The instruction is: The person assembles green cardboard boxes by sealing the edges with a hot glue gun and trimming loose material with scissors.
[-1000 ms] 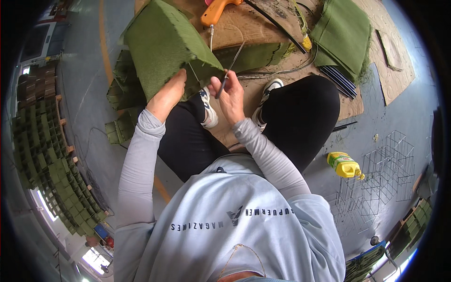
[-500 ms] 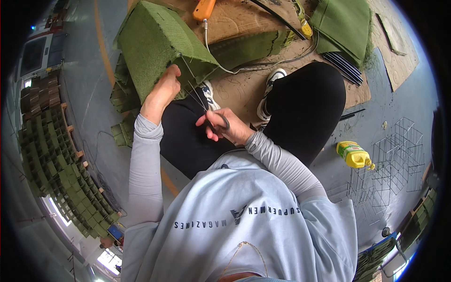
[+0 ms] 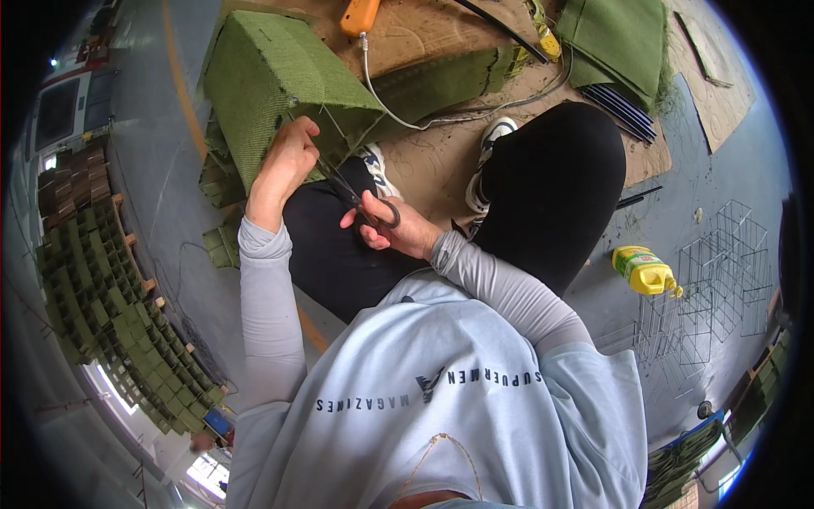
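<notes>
A box-shaped piece of green woven fabric (image 3: 254, 76) stands tilted in front of me on the left, with its open end toward me. My left hand (image 3: 287, 165) is closed at the near lower edge of that fabric; part of its fingers are hidden behind the hand. A thin metal wire (image 3: 336, 124) shows at the open end. Black-handled scissors (image 3: 342, 185) sit in my right hand (image 3: 394, 226), their blades pointing up and left toward the fabric beside my left hand. Where the blade tips end is hard to make out.
Brown cardboard (image 3: 432, 170) lies under my shoes. An orange tool (image 3: 359, 15) with a pale cable is beyond. Folded green fabric (image 3: 615, 42) and black strips (image 3: 621, 113) lie at the far right. A yellow jug (image 3: 643, 270) stands near wire frames (image 3: 721, 271). Stacked green boxes (image 3: 119, 314) are left.
My right hand and the scissors have moved slightly left, nearer to my left hand and the fabric. The fabric box has shifted a little down and left in view.
</notes>
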`<state>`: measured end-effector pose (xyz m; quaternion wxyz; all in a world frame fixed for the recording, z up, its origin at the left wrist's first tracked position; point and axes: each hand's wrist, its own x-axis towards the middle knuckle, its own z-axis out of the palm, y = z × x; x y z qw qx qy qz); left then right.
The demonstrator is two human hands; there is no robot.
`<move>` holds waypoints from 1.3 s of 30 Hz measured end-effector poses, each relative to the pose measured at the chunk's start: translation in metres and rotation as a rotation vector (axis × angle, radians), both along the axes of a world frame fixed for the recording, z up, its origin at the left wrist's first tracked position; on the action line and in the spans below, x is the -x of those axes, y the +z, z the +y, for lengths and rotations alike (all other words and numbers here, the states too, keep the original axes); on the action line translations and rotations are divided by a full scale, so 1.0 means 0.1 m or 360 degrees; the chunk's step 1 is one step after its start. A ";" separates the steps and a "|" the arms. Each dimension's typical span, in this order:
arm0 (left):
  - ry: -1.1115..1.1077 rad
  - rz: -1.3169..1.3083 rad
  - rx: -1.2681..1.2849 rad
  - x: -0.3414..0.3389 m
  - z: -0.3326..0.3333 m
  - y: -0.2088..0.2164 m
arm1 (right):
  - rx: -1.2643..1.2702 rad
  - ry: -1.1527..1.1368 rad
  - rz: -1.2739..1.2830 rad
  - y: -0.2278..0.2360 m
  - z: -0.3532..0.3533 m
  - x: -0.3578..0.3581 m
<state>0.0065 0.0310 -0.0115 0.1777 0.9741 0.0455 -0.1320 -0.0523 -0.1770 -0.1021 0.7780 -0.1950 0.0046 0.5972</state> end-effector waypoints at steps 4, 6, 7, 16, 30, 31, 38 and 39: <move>0.0068 0.0067 0.0016 -0.03 -0.04 0.07 | -0.0031 -0.0058 -0.0030 -0.04 0.01 0.00; 0.0071 0.0081 0.0019 -0.03 -0.02 0.07 | -0.0019 -0.0056 -0.0055 -0.04 0.02 0.00; 0.0080 0.0095 0.0019 -0.04 -0.02 0.08 | -0.0005 -0.0052 -0.0074 -0.04 0.02 0.00; 0.0052 0.0105 0.0062 0.00 -0.03 0.10 | -0.0006 -0.0023 -0.0125 0.02 0.04 0.03; 0.0121 0.0117 0.0121 -0.03 -0.07 0.17 | 0.0067 -0.0040 -0.0287 -0.11 0.06 -0.03; 0.0108 0.0115 0.0126 -0.03 -0.07 0.16 | 0.0071 -0.0041 -0.0288 -0.11 0.06 -0.02; 0.0109 0.0131 0.0117 -0.02 -0.09 0.16 | 0.0003 0.0046 -0.0205 -0.07 0.10 -0.05; 0.0123 0.0134 0.0140 -0.02 -0.10 0.15 | 0.0007 0.0048 -0.0185 -0.09 0.12 -0.06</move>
